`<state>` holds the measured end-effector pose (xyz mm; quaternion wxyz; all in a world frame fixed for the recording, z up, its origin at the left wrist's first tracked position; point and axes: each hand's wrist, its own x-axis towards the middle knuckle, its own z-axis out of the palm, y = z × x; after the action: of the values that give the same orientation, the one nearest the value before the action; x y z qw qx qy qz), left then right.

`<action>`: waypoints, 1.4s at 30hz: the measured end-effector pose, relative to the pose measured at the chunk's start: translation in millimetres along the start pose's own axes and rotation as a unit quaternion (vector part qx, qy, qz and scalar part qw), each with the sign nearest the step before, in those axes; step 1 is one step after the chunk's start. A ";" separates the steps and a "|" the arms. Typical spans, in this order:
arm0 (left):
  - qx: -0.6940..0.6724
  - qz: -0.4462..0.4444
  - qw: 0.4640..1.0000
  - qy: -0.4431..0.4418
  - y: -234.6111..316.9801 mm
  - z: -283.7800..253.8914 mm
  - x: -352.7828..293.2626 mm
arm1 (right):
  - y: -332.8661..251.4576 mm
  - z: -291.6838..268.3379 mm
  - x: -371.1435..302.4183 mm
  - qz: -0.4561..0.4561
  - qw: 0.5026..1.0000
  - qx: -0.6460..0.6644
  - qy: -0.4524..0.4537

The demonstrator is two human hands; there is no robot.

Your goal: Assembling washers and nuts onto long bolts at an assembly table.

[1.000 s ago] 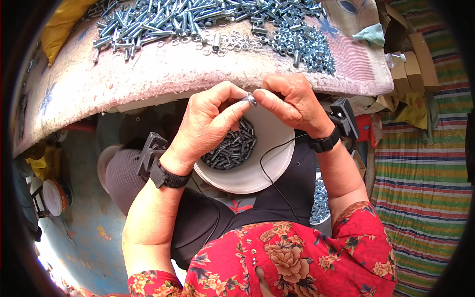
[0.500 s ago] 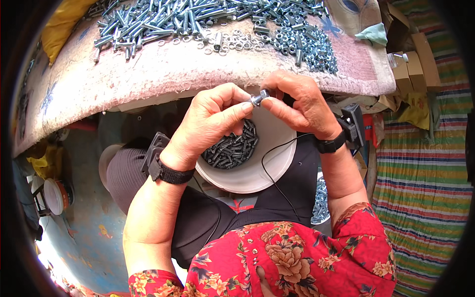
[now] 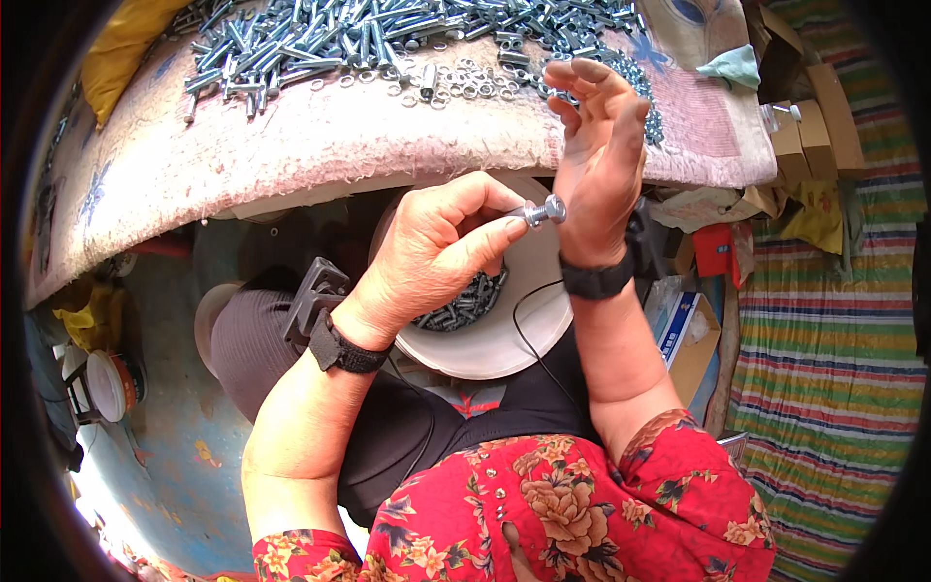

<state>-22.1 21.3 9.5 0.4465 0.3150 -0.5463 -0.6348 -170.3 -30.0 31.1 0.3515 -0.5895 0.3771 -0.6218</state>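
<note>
Between the thumb and forefinger of my left hand (image 3: pixel 436 238) is a silver bolt (image 3: pixel 550 210), its head pointing right and a ring or nut around it by my fingertips. My right hand (image 3: pixel 596 165) is apart from the bolt, raised with the fingers loosely spread and bent; nothing shows in it. Its fingertips are over the table's near edge, by a heap of small nuts (image 3: pixel 652 107). Below my hands stands a white bucket (image 3: pixel 514 357) with many dark bolts (image 3: pixel 465 308) inside, partly hidden by my left hand.
A cloth-covered table (image 3: pixel 291 145) curves across the far side, bearing a pile of long silver bolts (image 3: pixel 320 39) and scattered ring washers (image 3: pixel 475 82). Cardboard boxes (image 3: pixel 824 121) are at the right, near a striped sheet (image 3: pixel 824 369). A black cable (image 3: pixel 524 330) crosses the bucket.
My right hand has let go of the bolt and moved up toward the nuts, opening. My left hand keeps the bolt and has shifted slightly right.
</note>
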 end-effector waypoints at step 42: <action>-0.300 -0.151 0.938 0.087 -11.5 -23.7 -2.3 | -9.4 -25.2 -49.4 0.049 0.980 -0.086 -0.173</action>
<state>-2.6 13.7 -6.8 0.4645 0.2995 -0.2357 -0.7994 -192.6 19.3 15.7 0.3893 -0.6969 0.3915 -0.4577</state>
